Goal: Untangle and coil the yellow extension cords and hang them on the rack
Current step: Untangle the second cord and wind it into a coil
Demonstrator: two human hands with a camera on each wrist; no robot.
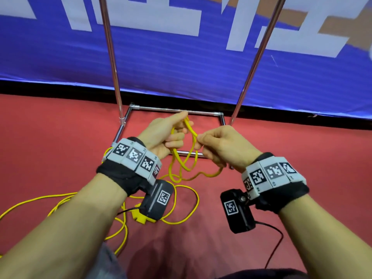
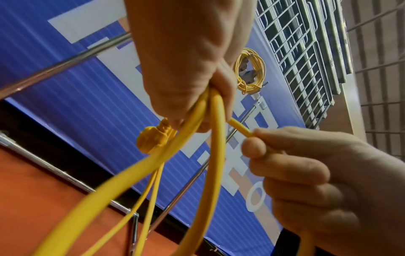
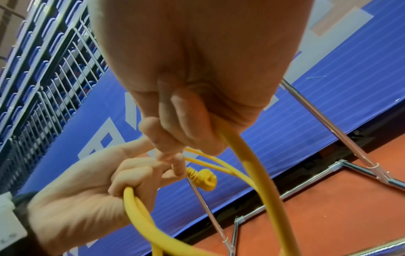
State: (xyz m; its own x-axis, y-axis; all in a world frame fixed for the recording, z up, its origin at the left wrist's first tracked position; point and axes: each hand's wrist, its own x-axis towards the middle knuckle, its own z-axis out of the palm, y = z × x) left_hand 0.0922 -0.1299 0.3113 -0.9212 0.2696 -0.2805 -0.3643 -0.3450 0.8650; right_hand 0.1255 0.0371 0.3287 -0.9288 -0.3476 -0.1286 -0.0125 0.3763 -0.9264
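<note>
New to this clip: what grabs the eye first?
Centre of the head view: the left hand grips loops of yellow cord while the right hand pinches a strand beside it. More cord trails on the red floor, before the chrome rack. The left wrist view shows a coiled cord already hanging.

The rack [image 1: 177, 111] stands on the floor [image 1: 60, 137] in front of the banner [image 1: 181, 63], its two poles rising at left and right. Both hands are in front of the rack, the left hand [image 1: 161, 135] beside the right hand [image 1: 223, 146], with loops of the cord [image 1: 189, 150] between them. More cord lies on the floor under the left arm. A coiled cord [image 2: 249, 72] hangs on the rack above.
</note>
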